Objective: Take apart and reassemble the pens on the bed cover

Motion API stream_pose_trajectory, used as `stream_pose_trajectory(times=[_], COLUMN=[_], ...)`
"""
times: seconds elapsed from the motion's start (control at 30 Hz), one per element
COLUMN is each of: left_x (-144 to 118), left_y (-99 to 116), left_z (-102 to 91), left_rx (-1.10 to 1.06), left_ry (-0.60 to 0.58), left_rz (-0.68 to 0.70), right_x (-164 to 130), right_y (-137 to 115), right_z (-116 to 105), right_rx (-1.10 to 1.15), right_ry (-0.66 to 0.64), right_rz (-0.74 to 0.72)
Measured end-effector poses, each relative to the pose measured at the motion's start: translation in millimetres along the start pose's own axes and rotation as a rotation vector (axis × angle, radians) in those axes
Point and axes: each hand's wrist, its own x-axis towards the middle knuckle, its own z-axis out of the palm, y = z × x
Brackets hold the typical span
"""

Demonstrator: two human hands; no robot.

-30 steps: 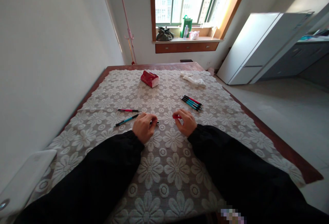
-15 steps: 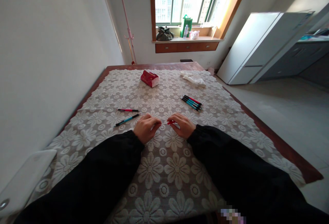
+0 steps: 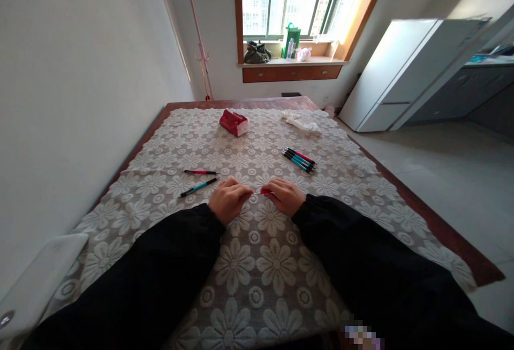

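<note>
Both hands closed at the near middle of the desk (image 3: pixel 441 230): left hand (image 3: pixel 228 204) pinching the thin refill end, right hand (image 3: pixel 284 197) gripping the red pen part (image 3: pixel 265 191), held end to end for alignment. Two pens (image 3: pixel 199 179) laid apart toward the left edge; bundle of pens (image 3: pixel 299 159) grouped toward the right edge. Red packet (image 3: pixel 234 122) and white cloth (image 3: pixel 302 122) near the far edge.

2 pens (image 3: pixel 199 179) lie left of the hands (image 3: pixel 257 200), several pens (image 3: pixel 299 158) right.
</note>
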Motion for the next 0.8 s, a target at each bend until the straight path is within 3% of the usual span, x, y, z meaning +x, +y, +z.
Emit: stream_pose_trajectory(times=[0.23, 0.6, 0.8], left_x=[0, -1, -1], left_y=[5, 6, 3], left_z=[-1.7, -1.9, -1.7], left_rx=[0.082, 0.088, 0.037], left_ry=[-0.004, 0.006, 0.000], left_rz=[0.099, 0.026, 0.039], right_x=[0, 2, 2], right_y=[-5, -10, -11], right_z=[-4, -6, -7], right_rx=[-0.057, -0.087, -0.163], right_ry=[-0.029, -0.092, -0.048], right_rz=[-0.054, 0.015, 0.088])
